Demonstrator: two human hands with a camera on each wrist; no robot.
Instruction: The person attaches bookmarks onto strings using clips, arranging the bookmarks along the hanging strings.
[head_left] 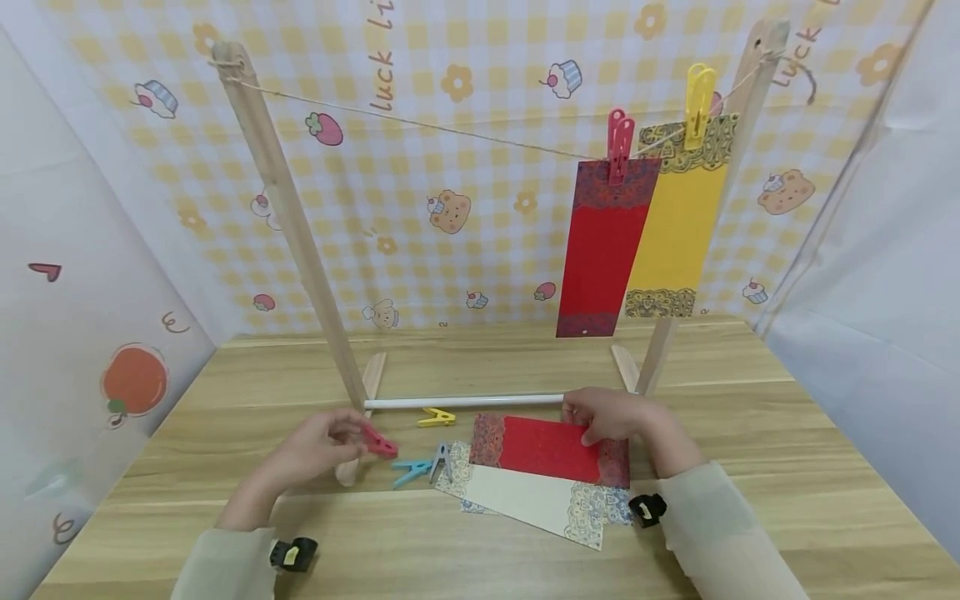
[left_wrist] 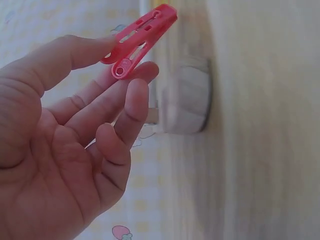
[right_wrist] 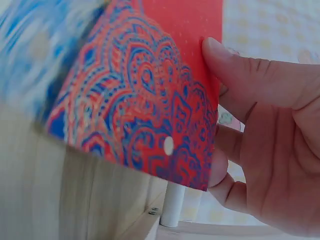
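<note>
My left hand [head_left: 318,450] pinches a pink clothespin [head_left: 378,441] between thumb and fingers, just above the table at the left. In the left wrist view the same clothespin [left_wrist: 142,42] points up and away from the fingertips. With thumb on top and fingers beneath, my right hand [head_left: 611,414] grips the edge of a red card [head_left: 551,450] with patterned ends. The right wrist view shows the card's blue-and-red lace pattern and a small hole [right_wrist: 169,146] near its end. Under the red card lie a cream card [head_left: 525,497] and a blue-patterned card [head_left: 618,505], both partly covered.
A wooden frame [head_left: 292,225] carries a string [head_left: 450,129]. On it hang a red card [head_left: 603,250] under a pink clothespin [head_left: 619,146] and a yellow card [head_left: 678,225] under a yellow clothespin [head_left: 699,107]. Yellow [head_left: 437,417], blue [head_left: 412,472] and grey [head_left: 442,462] clothespins lie between my hands.
</note>
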